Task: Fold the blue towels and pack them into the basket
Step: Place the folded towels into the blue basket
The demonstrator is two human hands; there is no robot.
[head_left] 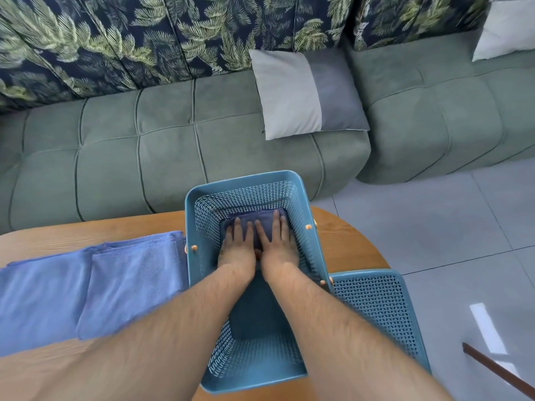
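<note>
While the left hand (pixel 236 247) and the right hand (pixel 278 241) lie side by side inside the basket (pixel 243 180), their fingers are straight and slightly spread. The palms press down on a folded blue towel (pixel 253 217) that sits on the basket's floor at its far end. Neither hand curls around anything, and the two are close together at the thumbs. Nearer the person, under the forearms, a darker blue patch may be a second folded towel or only the shaded basket floor; the view does not settle it. The basket stands on a round wooden table (pixel 347 241), its left wall touching more blue towels (pixel 115 285), which lie flat in overlapping layers on the tabletop. A perforated blue panel (pixel 376 308) lies just beside the basket's right wall, reaching past the table's edge. Beyond the table stands a green sofa (pixel 144 154) with a grey cushion (pixel 307 94) on its seat, and grey floor tiles (pixel 463 227) spread to the right.
</note>
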